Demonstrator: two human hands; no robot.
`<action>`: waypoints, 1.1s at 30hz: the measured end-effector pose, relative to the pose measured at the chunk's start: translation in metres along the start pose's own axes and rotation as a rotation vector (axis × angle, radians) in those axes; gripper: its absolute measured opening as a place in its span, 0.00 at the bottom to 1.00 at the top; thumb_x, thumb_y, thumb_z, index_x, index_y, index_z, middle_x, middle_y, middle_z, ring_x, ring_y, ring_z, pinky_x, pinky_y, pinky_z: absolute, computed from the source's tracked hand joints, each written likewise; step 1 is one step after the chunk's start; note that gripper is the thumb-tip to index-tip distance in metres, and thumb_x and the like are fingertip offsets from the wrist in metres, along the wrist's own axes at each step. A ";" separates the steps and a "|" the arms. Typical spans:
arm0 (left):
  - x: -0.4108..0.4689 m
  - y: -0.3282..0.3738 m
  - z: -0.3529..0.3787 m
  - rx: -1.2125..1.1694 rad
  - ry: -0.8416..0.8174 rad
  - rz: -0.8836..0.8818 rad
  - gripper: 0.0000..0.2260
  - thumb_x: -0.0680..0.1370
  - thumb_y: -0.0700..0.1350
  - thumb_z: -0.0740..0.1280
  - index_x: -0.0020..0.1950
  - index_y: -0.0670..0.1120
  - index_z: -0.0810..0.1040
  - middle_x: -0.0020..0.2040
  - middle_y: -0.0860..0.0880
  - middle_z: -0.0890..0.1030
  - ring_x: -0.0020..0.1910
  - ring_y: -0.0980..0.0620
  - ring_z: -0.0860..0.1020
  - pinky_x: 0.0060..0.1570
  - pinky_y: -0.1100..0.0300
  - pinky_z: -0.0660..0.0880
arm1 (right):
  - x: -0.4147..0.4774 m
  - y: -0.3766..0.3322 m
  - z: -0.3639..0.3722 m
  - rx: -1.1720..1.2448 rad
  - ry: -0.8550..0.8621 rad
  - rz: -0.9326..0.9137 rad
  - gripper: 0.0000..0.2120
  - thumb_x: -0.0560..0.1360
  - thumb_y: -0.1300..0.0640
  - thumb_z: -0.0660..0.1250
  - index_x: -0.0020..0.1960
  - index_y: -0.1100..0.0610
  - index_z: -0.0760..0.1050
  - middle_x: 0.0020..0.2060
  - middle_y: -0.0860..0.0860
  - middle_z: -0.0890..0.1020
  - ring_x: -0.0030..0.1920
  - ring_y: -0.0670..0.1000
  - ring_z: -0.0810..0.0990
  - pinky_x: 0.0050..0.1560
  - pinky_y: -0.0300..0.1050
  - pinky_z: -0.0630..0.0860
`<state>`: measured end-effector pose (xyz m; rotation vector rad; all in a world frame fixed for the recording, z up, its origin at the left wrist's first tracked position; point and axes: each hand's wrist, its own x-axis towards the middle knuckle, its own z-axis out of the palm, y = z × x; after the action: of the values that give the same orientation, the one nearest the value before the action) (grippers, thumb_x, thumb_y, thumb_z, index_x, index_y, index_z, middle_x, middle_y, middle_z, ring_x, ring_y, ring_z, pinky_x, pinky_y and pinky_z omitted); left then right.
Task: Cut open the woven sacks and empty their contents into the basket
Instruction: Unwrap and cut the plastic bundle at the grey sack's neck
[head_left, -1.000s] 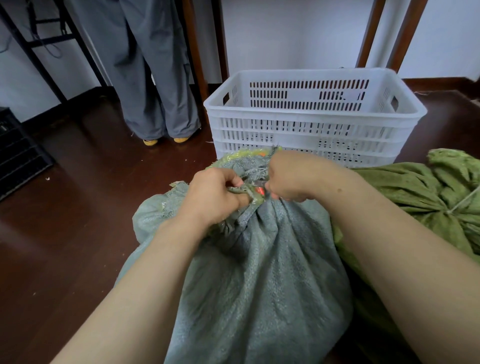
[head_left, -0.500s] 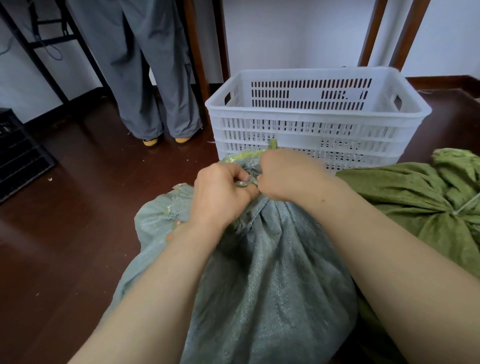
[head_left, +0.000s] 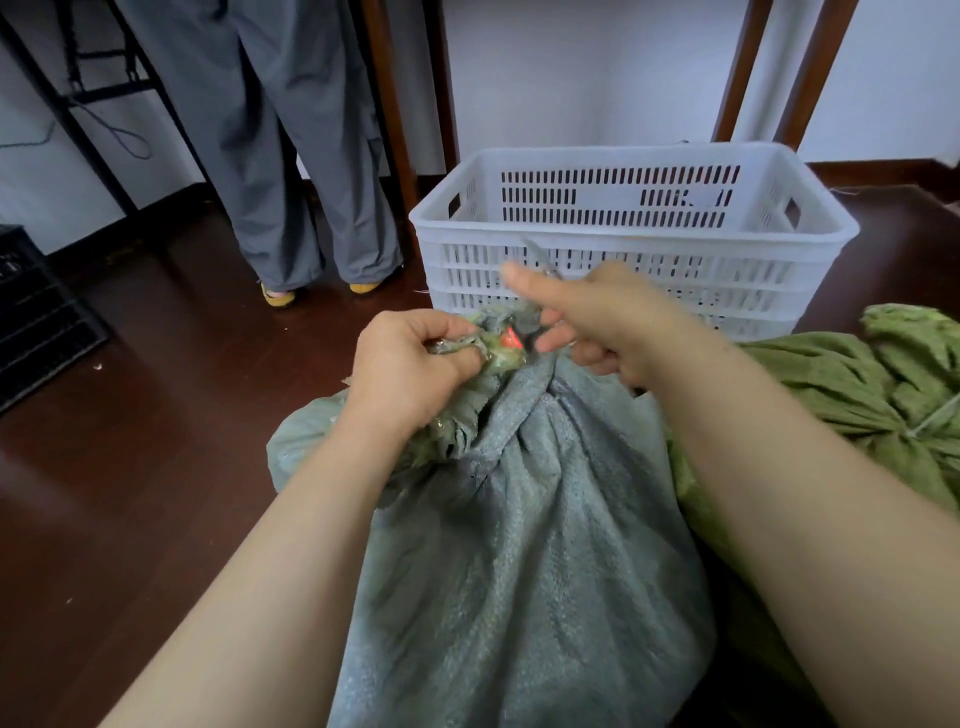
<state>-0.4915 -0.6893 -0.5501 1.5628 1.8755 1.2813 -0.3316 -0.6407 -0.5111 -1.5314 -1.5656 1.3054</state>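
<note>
**Item:** grey sack (head_left: 519, 545), neck bunched, judged not yet opened.

**Hold:** The neck is gripped in the left hand (head_left: 410, 364), with the fingers curled round the gathered weave. The right hand (head_left: 597, 327), just beside the left, is closed on a thin cutting tool (head_left: 534, 250), which is blurred. One finger is held out straight.

**Nearby:** The basket (head_left: 634, 241) is set just beyond both hands. A green sack (head_left: 857, 379), tied, lies right of the right hand.

**Risks:**
- The left fingers may be nicked, as the blade is worked close beside them.
- Contents may be spilled short of the basket if the weave is slit too low.

**Unidentified:** an orange patch (head_left: 511, 340) between the hands.
</note>
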 end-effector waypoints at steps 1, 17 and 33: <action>-0.002 0.005 0.002 0.007 -0.016 0.039 0.07 0.69 0.39 0.76 0.44 0.48 0.85 0.40 0.48 0.84 0.36 0.54 0.77 0.49 0.53 0.79 | 0.002 0.003 0.006 0.012 0.009 0.018 0.35 0.67 0.38 0.73 0.60 0.64 0.71 0.42 0.57 0.83 0.18 0.42 0.63 0.18 0.31 0.60; -0.026 0.030 0.011 0.072 -0.518 0.077 0.09 0.75 0.46 0.71 0.52 0.43 0.84 0.43 0.48 0.83 0.41 0.54 0.79 0.44 0.62 0.77 | 0.028 0.056 0.007 0.573 0.089 -0.082 0.07 0.75 0.67 0.65 0.39 0.60 0.72 0.20 0.46 0.72 0.16 0.41 0.64 0.16 0.34 0.60; -0.006 -0.039 0.006 0.187 -0.451 -0.489 0.45 0.70 0.56 0.73 0.78 0.45 0.53 0.74 0.43 0.63 0.72 0.45 0.62 0.67 0.55 0.63 | 0.022 0.050 -0.026 0.455 -0.063 -0.079 0.04 0.74 0.65 0.65 0.42 0.58 0.73 0.22 0.47 0.72 0.16 0.43 0.61 0.17 0.32 0.56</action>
<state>-0.5078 -0.6909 -0.5868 1.2270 1.9382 0.5076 -0.2928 -0.6206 -0.5521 -1.1432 -1.2385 1.5466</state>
